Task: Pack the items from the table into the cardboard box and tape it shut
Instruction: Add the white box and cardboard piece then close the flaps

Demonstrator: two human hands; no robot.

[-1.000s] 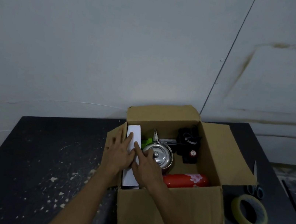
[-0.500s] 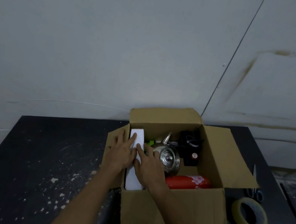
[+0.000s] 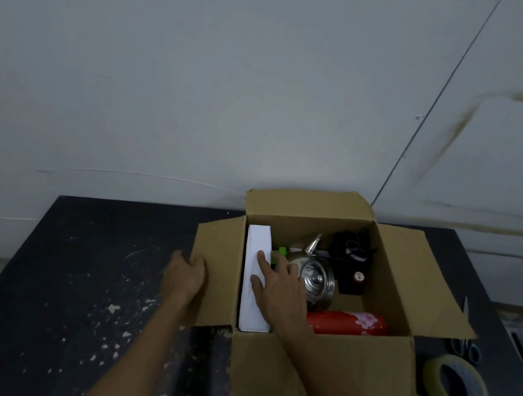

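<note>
An open cardboard box stands on the dark table. Inside it a white flat box stands on edge along the left wall. Beside it are a steel kettle, a green item, a black item and a red bottle lying at the front. My right hand rests flat against the white box, fingers spread. My left hand grips the outer edge of the box's left flap.
A roll of yellowish tape lies on the table right of the box. Scissors lie just behind the roll. The right flap hangs outward. A grey wall stands directly behind the table. White flecks dot the table's left half.
My left hand has left the white box and moved outward onto the left flap, which now folds out wider. My right hand stays on the white box.
</note>
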